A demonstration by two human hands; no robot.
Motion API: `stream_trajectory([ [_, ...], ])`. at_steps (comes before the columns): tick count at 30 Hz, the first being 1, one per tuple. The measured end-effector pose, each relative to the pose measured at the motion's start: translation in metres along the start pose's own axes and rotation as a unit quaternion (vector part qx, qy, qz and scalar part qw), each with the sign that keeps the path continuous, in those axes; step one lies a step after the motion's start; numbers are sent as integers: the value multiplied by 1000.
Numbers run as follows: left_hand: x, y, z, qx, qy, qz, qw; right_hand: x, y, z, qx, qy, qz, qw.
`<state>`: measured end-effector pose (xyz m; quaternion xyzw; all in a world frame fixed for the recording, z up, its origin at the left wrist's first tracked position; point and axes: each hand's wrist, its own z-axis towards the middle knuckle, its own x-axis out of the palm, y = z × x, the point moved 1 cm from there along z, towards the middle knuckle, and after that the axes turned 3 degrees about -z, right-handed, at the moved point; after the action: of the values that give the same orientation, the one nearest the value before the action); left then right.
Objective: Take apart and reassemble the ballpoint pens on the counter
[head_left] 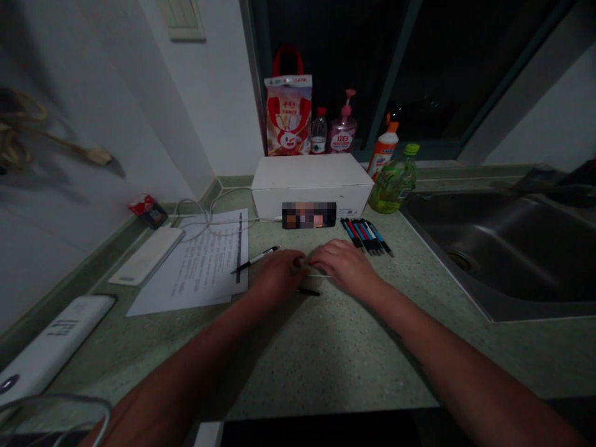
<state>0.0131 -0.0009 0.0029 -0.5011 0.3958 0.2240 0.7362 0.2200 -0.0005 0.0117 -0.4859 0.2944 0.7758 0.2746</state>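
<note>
Green speckled worktop [326,366], head view, dim light. Left hand [274,276] curled, fingertips down, at the end of a black-and-white pen [255,259]; pen's far end lies over the edge of a printed sheet [200,264]. Cannot tell whether the hand pinches it. Black pen tip [308,291] shows just below that hand. Right hand [344,267] curled likewise, fingers toward the left hand and touching a thin pale object [316,274], too small to identify; any grip cannot be told. Bundle of blue and red pens [365,236] lies just ahead of the right hand. Beyond: white box [311,180], white cable [209,217] across the sheet, green bottle [393,189]. Steel sink [493,248] to the right.
</note>
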Motion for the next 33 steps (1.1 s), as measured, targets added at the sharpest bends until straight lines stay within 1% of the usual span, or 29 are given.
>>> stream_trajectory([
  [3,3,-1,2,-2,26,-25,999,2,7,3,-33,2,-22,999],
  [6,5,0,4,-9,30,-31,999,3,8,4,-39,2,-29,999],
  [8,5,2,5,-11,28,-42,999,3,7,3,-22,-3,-19,1000],
  [11,5,6,6,-15,19,-51,998,4,2,1,29,-23,14,999],
  [14,5,8,7,-18,8,-18,1000,9,-4,1,78,-33,51,995],
  [17,6,8,7,-7,6,18,1000,17,-9,2,108,-28,68,991],
  [20,7,7,6,12,7,35,999,23,-11,4,119,-17,66,991],
  [24,5,5,3,27,8,45,999,26,-11,6,107,-5,61,992],
  [28,3,2,-1,45,30,55,997,23,-13,3,98,-4,51,994],
  [33,1,2,-2,63,54,68,994,16,-19,-4,115,1,47,992],
])
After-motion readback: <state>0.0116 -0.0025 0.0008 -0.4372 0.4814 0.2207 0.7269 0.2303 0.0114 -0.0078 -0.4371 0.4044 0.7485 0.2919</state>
